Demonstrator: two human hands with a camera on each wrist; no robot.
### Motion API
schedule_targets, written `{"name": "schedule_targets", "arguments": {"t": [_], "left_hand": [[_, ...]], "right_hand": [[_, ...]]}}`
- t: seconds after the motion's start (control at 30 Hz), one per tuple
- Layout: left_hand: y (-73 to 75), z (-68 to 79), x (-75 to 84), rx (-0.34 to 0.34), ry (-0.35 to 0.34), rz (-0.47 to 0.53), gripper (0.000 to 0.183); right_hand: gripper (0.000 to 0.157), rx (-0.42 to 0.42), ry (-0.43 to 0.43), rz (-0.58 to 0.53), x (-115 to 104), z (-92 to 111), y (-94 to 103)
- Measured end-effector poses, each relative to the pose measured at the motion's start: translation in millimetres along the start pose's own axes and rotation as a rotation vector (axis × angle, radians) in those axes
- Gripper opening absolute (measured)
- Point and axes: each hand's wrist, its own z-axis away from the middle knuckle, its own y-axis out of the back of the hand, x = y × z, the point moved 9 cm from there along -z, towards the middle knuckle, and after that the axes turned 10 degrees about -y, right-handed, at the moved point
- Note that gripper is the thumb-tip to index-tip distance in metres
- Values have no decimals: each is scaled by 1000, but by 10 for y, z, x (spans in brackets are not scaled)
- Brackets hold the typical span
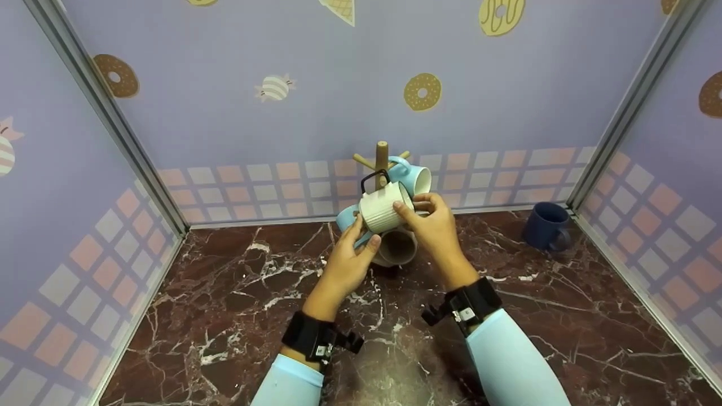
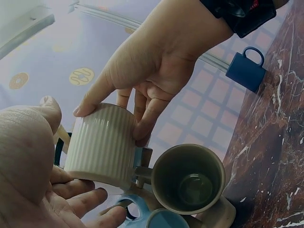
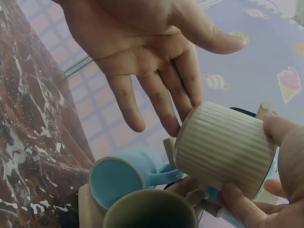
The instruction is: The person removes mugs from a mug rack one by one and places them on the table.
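A cream ribbed mug [image 1: 383, 211] with a dark handle is tilted in front of a wooden mug tree [image 1: 382, 153]. My right hand [image 1: 437, 225] grips it at the rim end, thumb on the ribbed outside. Fingertips of my left hand [image 1: 344, 265] touch the base end; its fingers are fairly straight and the thumb stands away, as the right wrist view shows. One light blue mug [image 1: 410, 178] hangs at the tree's right, another [image 1: 346, 218] at its left. Lower in front hangs a grey mug [image 2: 189, 179], its mouth facing out. Whether the cream mug's handle touches a peg, I cannot tell.
A dark blue mug [image 1: 546, 225] stands on the dark marbled tabletop [image 1: 225, 316] near the right back corner. Patterned panels [image 1: 316, 124] enclose the back and both sides, with metal corner strips [image 1: 107, 107].
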Motion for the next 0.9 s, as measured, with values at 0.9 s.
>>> {"name": "schedule_targets", "arguments": {"t": [0.9], "left_hand": [[138, 191, 344, 77, -121, -47, 65]], "right_hand": [[42, -2, 48, -58, -152, 283, 217]]}}
